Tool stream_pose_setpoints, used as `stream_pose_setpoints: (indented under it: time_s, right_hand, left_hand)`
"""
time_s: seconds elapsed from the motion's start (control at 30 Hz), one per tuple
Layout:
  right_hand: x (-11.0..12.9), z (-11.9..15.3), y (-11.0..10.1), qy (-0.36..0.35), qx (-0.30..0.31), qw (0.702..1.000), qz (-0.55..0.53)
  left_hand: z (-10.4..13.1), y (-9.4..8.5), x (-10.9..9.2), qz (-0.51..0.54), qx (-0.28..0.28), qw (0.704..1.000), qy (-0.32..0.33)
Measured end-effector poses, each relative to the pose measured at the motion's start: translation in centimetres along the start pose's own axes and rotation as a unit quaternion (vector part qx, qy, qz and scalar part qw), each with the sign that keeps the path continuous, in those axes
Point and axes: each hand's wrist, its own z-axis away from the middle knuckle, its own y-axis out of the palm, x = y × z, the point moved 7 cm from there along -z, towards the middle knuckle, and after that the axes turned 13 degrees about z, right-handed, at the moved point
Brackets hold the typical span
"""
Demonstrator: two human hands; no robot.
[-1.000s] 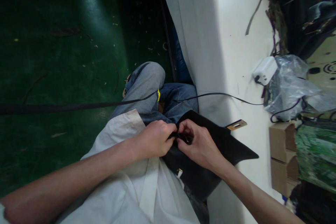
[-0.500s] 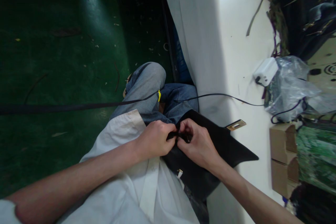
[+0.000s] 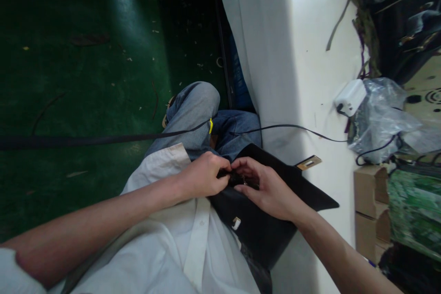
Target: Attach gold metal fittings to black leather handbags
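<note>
Over the lap, at the bench (image 3: 310, 78) edge, left hand (image 3: 203, 177) and right hand (image 3: 267, 186) met on a black bag (image 3: 268, 229). Both pinched a small dark fitting (image 3: 236, 178) at its upper edge. Cable (image 3: 103, 139) crossed the knees.

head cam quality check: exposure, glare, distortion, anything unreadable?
Head view: uneven light. The white table is bright, near blown out, while the green floor falls into deep shadow with one sheen streak. Wide-angle bending shows at the edges. The black leather piece is so dark that what the left hand and right hand pinch is unreadable.
</note>
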Motion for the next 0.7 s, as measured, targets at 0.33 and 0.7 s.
stream_pose_setpoints:
  time_s: [0.33,0.7]
  right_hand:
    - [-1.5,0.1,-0.2,0.096,0.023,0.988,-0.118]
    - [-2.5,-0.2,0.2,0.130,-0.045,0.984,-0.110]
  left_hand:
    - [0.0,0.3,0.3,0.015,0.000,1.000,-0.012]
    - [-0.2,1.1,0.2,-0.019,-0.016,0.999,-0.028]
